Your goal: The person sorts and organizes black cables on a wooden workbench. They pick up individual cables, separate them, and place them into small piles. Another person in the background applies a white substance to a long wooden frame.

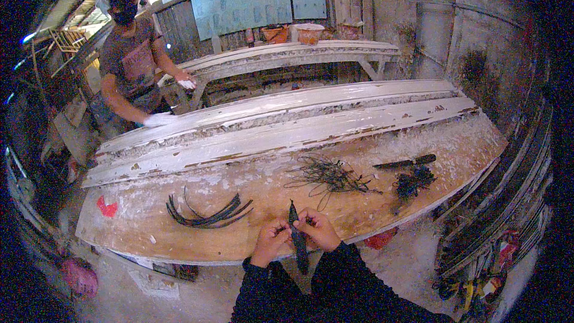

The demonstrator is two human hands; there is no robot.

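Note:
My left hand (272, 240) and my right hand (318, 228) meet at the near edge of a plaster-spattered wooden table (179, 236). Together they pinch a narrow black strip (297, 236) that stands almost upright between them, its lower end hanging below the table edge. A curved bundle of black strips (209, 215) lies on the table to the left of my hands. A tangle of thin dark wire (327, 176) lies just beyond them. Both forearms are in dark sleeves.
Long white plaster mouldings (281, 125) run across the table's far half. A dark knife (405, 162) and a black clump (412, 182) lie at the right. Another person (131, 60) with white gloves works at the far left. A red scrap (107, 207) lies on the left.

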